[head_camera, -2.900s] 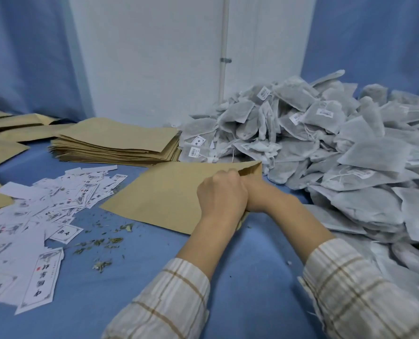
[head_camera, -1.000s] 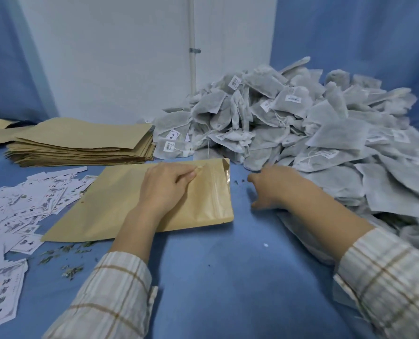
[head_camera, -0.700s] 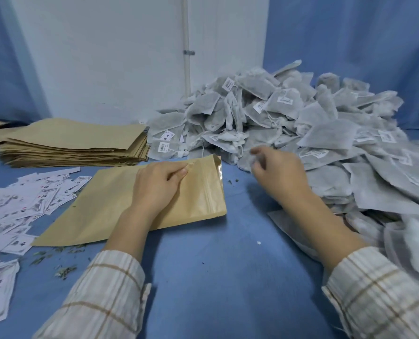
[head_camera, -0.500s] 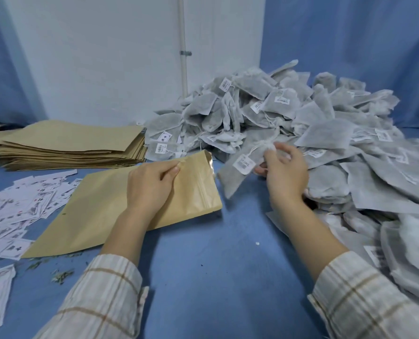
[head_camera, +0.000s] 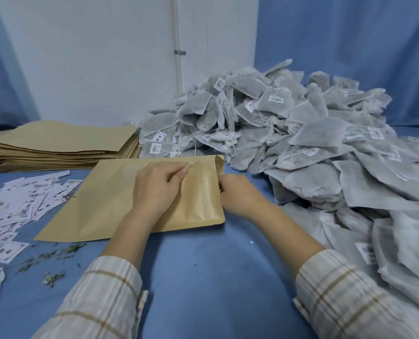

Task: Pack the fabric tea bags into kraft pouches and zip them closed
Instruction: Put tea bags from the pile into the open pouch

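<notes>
Blue cloth [head_camera: 211,277] under pouch stack [head_camera: 61,148], white wall [head_camera: 100,57] behind.

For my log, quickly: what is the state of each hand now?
Left hand: fingers pinch the upper face of the kraft pouch.
Right hand: at the pouch mouth, fingers hidden inside; grip cannot be told.

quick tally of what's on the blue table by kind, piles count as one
kraft pouch being filled: 1
stack of kraft pouches: 1
pile of fabric tea bags: 1
spread of paper labels: 1
patch of loose tea leaves: 1
total: 5
</notes>
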### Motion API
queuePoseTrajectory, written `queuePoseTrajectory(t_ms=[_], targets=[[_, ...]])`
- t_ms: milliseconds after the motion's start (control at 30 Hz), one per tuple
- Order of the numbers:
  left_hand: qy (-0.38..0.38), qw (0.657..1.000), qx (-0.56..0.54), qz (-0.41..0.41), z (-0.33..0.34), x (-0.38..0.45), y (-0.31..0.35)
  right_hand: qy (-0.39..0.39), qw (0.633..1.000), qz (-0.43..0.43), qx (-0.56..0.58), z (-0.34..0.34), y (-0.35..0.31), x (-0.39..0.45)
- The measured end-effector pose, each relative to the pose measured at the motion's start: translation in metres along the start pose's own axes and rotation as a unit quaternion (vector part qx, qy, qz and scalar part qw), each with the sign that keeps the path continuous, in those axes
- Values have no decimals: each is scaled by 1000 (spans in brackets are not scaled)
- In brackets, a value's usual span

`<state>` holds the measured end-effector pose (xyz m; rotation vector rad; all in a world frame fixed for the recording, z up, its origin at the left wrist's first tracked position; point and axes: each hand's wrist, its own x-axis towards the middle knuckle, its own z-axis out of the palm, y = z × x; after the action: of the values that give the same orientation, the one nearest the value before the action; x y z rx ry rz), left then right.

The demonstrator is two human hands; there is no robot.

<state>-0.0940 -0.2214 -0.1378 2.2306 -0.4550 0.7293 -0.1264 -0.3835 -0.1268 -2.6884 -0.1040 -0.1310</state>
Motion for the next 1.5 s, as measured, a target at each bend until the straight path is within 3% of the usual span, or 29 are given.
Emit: queuePoseTrajectory(t_ms=[100,267,400,533,633,700,767,900,1067,1100,1133,1200,1267,1300,1367,1433,1500], targets=[[-14,1000,12,13,6,-1,13,36,972,-17,-230,-25,5,-10],[-53,997,45,30,16,-4,27,29,887,53,-458,-63,17,-23],[-48,999,11,13,20,-7,32,28,880,155,-449,-80,26,-34],[-35,999,-8,-1,23,-6,36,100,910,59,-398,-82,20,-36],[-29,999,-20,-16,24,-7,37,223,939,-27,-260,-67,11,-29],[-14,999,-29,-32,21,-6,34,303,950,-17,-73,-61,9,-23],[13,998,-40,-43,18,-3,30,348,929,35,123,-59,13,-16],[45,996,-48,-60,12,3,23,383,835,167,359,-54,32,-9],[58,994,-59,-75,8,4,18,332,654,192,652,-43,39,-6],[58,993,-64,-79,8,5,18,316,655,192,658,-39,36,-6],[58,993,-67,-81,7,5,18,294,682,193,641,-33,35,-5],[61,992,-69,-86,6,7,19,229,784,163,553,-23,28,-2],[61,991,-69,-92,5,8,19,144,909,93,381,-14,18,2],[58,991,-72,-93,5,7,18,99,951,63,287,-12,11,3],[46,991,-90,-89,6,6,18,46,979,59,190,-15,-3,6],[42,990,-101,-88,7,6,18,-6,960,49,274,-21,-7,6],[55,990,-92,-87,6,9,17,-7,950,3,312,-24,-4,5]])
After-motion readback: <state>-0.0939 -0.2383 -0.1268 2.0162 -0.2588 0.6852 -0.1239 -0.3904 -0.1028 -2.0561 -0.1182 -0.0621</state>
